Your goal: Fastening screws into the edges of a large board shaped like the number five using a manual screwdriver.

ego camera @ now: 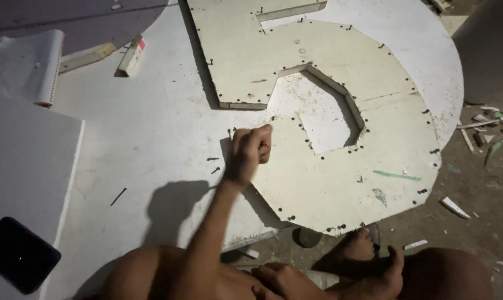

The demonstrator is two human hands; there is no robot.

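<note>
A large cream board point(340, 166) cut as a rounded shape lies flat on a bigger white sheet point(151, 144) on the floor; its straight stem runs away toward the top of the view and its curved part swells toward the right and near side. An angular notch point(323, 119) is cut into its middle, edged with thin strips, and dark nails stud the outline. A green smear point(397, 175) marks the board near its right edge.

The left hand point(250, 151) is reached out with the fingers curled into a loose fist, knuckles resting at the board's left edge; whether it pinches a nail cannot be told. A few loose nails point(213, 164) lie on the sheet just beside it. The right hand point(279, 280) sits low by the knees, fingers bent, and what it holds is hidden.

At upper left lie a white roll with a red-dotted end point(47, 69) and a small block with a pink tip point(132, 54). A dark phone point(18, 254) rests on a white panel point(23, 166) at lower left. Scraps point(493, 125) litter the dirt floor on the right
</note>
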